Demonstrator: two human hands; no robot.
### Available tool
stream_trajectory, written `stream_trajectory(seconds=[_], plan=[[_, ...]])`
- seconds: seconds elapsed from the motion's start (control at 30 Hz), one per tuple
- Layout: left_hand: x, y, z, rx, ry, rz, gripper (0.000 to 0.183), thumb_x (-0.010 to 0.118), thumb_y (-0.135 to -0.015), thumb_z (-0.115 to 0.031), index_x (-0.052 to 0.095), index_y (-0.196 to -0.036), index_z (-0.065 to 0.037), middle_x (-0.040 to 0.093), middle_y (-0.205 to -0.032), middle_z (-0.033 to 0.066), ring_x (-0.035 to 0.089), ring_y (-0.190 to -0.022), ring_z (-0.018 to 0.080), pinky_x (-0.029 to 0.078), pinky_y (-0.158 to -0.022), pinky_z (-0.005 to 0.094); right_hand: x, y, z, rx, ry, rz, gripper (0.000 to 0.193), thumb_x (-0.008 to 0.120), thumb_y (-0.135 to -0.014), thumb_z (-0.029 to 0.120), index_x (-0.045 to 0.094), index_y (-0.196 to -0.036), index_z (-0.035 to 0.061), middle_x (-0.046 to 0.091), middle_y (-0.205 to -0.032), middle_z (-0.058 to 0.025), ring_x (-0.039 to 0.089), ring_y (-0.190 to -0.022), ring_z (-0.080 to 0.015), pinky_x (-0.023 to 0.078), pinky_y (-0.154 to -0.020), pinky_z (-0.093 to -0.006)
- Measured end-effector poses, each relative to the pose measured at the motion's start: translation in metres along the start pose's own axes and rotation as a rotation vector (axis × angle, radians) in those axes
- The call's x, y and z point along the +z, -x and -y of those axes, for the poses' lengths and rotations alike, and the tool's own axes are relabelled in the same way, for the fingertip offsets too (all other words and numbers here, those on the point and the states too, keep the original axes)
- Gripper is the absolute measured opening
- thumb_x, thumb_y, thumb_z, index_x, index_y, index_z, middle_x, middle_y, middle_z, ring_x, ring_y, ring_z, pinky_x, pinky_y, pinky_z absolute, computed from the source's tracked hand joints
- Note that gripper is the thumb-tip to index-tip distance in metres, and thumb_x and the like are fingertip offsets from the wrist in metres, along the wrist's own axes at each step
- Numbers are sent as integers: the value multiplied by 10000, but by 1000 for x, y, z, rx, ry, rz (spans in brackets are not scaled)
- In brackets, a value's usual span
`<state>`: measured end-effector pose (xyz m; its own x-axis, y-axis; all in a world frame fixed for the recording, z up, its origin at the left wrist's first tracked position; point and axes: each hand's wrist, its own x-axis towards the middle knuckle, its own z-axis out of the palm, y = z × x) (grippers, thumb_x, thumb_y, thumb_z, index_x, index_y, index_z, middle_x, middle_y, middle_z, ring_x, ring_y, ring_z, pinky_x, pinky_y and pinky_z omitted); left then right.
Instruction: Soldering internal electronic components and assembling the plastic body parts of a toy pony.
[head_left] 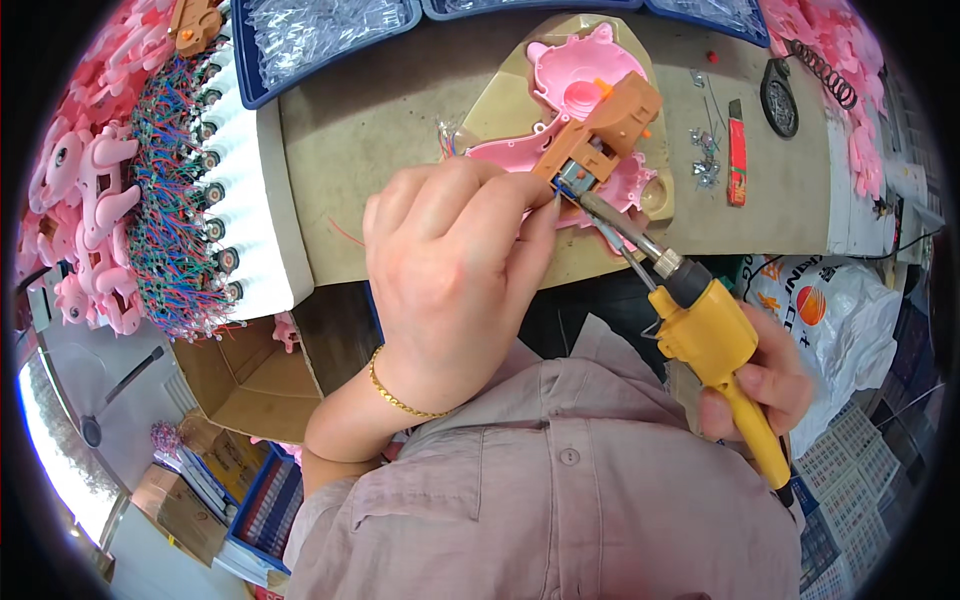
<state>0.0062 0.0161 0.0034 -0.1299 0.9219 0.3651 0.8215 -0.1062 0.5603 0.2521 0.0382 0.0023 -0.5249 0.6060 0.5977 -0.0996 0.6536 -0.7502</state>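
Observation:
My left hand [450, 280] pinches a small part with thin wires against an orange-brown plastic gearbox [605, 130]. The gearbox lies on a pink plastic toy shell [585, 75], which rests in a beige moulded holder [500, 95] on the workbench. My right hand [770, 385] grips the handle of a yellow soldering iron [715, 340]. Its metal tip [590, 205] touches the lower end of the gearbox, right beside my left fingertips. A thin solder wire runs along the iron's shaft.
A white foam block [255, 200] stuck with several small motors and red-blue wires stands at the left, beside pink toy shells [85, 190]. Blue trays [320, 30] of clear parts line the far edge. A red cutter [737, 150], screws and a black coiled cord lie right. An open cardboard box [250, 385] sits below.

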Motion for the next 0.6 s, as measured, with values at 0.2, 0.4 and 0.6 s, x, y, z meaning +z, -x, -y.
stream_trajectory(seconds=[0.2, 0.4, 0.6], plan=[[0, -5, -2, 32, 4, -11, 102, 712, -717, -56, 638, -787, -63, 607, -763, 36, 533, -704, 212, 390, -669, 318, -1, -5, 3, -24, 48, 4, 596, 584, -867, 129, 316, -1361, -68, 553, -1150, -291, 645, -861, -261, 520, -722, -305], [-3, -2, 0, 10, -9, 3, 108, 715, -711, -59, 641, -789, -66, 602, -749, 31, 530, -700, 211, 382, -653, 326, 1, -4, 1, -50, 60, 4, 579, 564, -876, 131, 323, -1362, -72, 558, -1159, -279, 650, -853, -259, 525, -707, -304], [-25, 5, 12, -21, 196, -95, 224, 749, -676, -68, 653, -877, -78, 605, -893, 67, 562, -822, 241, 429, -731, 340, -14, 23, 17, 137, 250, -82, 678, 647, -872, 374, 309, -1352, 34, 472, -1202, -382, 609, -971, -395, 513, -828, -428]])
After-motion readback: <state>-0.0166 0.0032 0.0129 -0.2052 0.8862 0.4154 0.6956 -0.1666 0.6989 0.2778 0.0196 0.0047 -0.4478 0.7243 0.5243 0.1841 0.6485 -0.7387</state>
